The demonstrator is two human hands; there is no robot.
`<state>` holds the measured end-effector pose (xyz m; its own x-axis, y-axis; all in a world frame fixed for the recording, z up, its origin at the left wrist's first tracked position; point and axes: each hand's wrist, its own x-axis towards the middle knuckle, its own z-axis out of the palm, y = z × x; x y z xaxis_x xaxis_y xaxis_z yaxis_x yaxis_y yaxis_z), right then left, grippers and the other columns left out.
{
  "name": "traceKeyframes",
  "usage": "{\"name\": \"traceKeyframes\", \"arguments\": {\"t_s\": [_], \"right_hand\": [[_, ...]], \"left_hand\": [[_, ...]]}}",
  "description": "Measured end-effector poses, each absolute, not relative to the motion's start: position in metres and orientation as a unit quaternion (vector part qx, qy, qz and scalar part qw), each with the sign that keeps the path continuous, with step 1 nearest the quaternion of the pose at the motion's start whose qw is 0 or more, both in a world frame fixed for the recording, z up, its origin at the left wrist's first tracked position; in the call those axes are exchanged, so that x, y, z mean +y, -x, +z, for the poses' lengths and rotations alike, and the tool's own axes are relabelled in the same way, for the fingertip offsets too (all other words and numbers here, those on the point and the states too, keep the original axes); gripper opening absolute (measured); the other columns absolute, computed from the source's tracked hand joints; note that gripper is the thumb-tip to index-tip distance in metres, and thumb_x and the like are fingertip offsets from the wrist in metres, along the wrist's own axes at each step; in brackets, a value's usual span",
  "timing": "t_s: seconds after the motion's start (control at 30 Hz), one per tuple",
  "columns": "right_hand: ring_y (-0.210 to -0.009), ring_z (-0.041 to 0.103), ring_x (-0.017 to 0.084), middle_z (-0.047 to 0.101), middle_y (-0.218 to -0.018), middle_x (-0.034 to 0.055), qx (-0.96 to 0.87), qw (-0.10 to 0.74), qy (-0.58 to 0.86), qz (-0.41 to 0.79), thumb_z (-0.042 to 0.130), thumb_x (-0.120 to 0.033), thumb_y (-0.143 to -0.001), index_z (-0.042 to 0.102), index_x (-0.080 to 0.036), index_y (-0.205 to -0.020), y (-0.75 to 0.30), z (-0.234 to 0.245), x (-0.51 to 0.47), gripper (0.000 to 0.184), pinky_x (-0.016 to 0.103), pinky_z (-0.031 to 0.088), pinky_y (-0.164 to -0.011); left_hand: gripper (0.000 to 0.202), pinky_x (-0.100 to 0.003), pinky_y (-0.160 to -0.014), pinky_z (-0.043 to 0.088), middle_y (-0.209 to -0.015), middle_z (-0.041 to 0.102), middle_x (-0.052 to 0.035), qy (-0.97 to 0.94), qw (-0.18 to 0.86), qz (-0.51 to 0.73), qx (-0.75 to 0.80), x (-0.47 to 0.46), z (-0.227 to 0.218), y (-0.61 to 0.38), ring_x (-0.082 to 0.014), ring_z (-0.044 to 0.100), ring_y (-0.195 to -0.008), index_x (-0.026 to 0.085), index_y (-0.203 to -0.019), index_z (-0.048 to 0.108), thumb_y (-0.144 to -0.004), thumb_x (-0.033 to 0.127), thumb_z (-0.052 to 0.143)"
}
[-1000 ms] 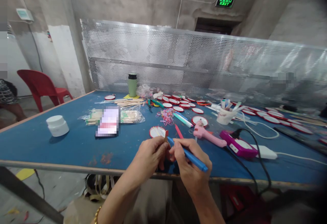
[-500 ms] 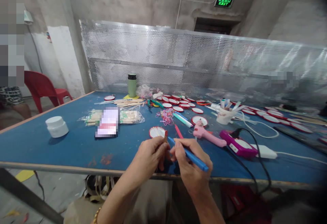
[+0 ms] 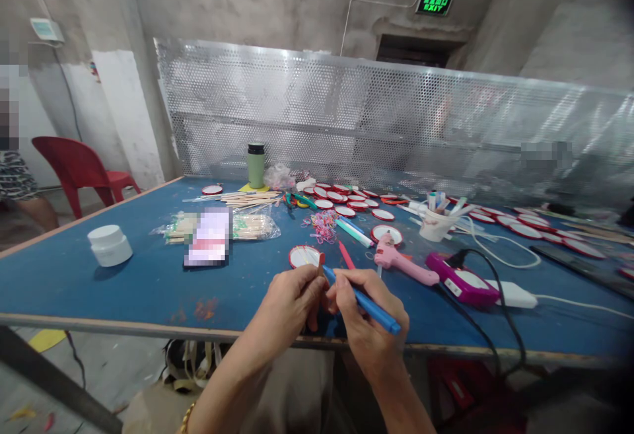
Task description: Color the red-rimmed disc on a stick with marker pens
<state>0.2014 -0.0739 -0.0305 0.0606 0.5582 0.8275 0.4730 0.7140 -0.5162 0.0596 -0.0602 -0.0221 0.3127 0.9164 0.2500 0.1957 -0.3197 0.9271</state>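
Note:
Near the front edge of the table, my left hand (image 3: 290, 298) pinches a small brown piece with a red end (image 3: 321, 259); its lower part is hidden by my fingers. My right hand (image 3: 371, 318) grips a blue marker pen (image 3: 379, 314), its tip against or very close to that piece. Just beyond my left hand lies a round white disc with a red rim (image 3: 303, 257), thin lines across its face. A pink-red pen (image 3: 346, 255) rests on the table past my right fingers.
On the right are a pink glue gun (image 3: 406, 264), a purple device (image 3: 463, 280) with cables and a cup of pens (image 3: 436, 222). Several red-rimmed discs (image 3: 345, 211) lie behind. On the left stand a white jar (image 3: 109, 246), a phone (image 3: 211, 237) and bagged sticks (image 3: 255, 226).
My right hand and the blue marker have shifted slightly left, toward the small piece. My left hand has barely moved. A person at the far left has moved farther left.

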Motion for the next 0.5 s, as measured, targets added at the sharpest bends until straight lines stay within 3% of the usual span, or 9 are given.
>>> {"name": "traceKeyframes", "arguments": {"t_s": [0.5], "right_hand": [[-0.051,0.064,0.009,0.068,-0.066,-0.0037,-0.665,0.638,0.388,0.017,0.059,-0.02,-0.092,0.067,-0.02,-0.089,-0.2024,-0.0337,-0.0757,0.009,0.019,0.052,-0.054]], "left_hand": [[0.031,-0.02,-0.048,0.035,-0.051,0.054,0.0036,-0.676,0.447,0.426,0.401,-0.0625,-0.0206,-0.0606,-0.01,0.049,-0.045,0.019,-0.072,0.053,-0.095,0.037,0.044]]}}
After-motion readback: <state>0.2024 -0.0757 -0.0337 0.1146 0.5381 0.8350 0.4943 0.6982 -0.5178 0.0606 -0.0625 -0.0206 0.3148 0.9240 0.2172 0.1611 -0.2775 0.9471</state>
